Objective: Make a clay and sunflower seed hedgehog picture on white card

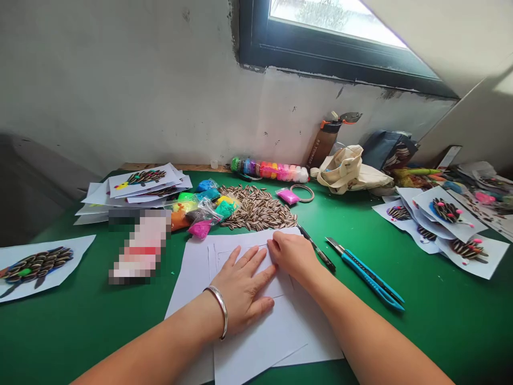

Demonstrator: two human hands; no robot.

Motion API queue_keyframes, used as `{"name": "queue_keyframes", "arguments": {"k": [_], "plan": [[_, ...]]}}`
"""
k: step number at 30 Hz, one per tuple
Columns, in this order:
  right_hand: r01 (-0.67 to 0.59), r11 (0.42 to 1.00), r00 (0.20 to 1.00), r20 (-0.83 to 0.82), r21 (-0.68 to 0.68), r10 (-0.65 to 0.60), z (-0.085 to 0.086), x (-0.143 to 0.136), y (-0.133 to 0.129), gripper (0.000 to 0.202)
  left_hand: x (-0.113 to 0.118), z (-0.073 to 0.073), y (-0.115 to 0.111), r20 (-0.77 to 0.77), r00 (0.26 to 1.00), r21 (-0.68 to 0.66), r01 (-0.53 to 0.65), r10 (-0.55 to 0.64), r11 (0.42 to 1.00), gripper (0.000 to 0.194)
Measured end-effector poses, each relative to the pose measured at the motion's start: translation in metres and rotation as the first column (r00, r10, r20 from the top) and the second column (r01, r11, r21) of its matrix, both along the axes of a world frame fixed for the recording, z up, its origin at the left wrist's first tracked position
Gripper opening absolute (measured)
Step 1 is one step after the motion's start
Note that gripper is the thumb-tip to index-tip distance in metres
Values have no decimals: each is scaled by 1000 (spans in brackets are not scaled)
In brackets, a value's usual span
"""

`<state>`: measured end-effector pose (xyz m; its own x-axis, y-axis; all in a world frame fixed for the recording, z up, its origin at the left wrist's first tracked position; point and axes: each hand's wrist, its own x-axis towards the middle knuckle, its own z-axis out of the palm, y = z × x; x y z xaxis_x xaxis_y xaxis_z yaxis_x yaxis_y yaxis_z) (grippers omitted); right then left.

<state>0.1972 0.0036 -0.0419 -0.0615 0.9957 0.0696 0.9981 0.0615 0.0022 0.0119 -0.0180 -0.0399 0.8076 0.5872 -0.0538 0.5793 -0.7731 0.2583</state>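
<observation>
The forearms point(160, 342) are held nearest, over white sheets point(248, 355) laid on the green table point(441, 331). On the sheets, the left hand point(246, 289) is spread flat; near their far edge, the right hand point(293, 254) is curled — whether paper is pinched there cannot be told. The sheets should be light, thin and easily creased — best taken by the borders. Right of the sheets, a blue cutter point(371, 278) is placed; beyond them, striped seeds point(260, 209) are heaped.

From my end I see a craft workspace, home or workshop I can't tell: paper point(256, 347), cutter point(366, 272), seeds point(262, 209), clay point(201, 229) and seed pictures point(444, 209) share one table point(433, 337).
</observation>
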Motion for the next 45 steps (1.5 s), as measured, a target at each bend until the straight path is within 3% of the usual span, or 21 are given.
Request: {"name": "queue_keyframes", "arguments": {"k": [5,18,23,25,28,32,36,45], "plan": [[12,1000,1000,-12,6,-12,-1,0,0,30,1,-3,3,42,997,20,-66,65,998,73],[4,997,1000,-24,73,-2,-2,-3,-8,26,5,0,-6,60,983,32,-177,175,984,75],[-204,935,968,-80,290,236,3,-13,-18,15,4,-1,-5,128,979,34,-163,158,986,72],[-289,922,938,-117,259,327,0,-18,-21,18,3,0,-3,180,973,17,-152,147,988,66],[-326,926,924,-144,189,355,-7,-22,-23,20,1,1,0,224,964,10,-147,141,989,56],[-357,921,925,-77,157,371,-9,-20,-22,15,0,-1,3,108,976,12,-192,190,981,64],[-300,944,951,-38,134,308,-6,-15,-19,14,-1,1,0,-11,962,25,-271,271,962,74],[-287,953,957,-24,100,290,0,-6,-15,17,-22,2,-4,-95,922,84,-368,375,926,79]]}}
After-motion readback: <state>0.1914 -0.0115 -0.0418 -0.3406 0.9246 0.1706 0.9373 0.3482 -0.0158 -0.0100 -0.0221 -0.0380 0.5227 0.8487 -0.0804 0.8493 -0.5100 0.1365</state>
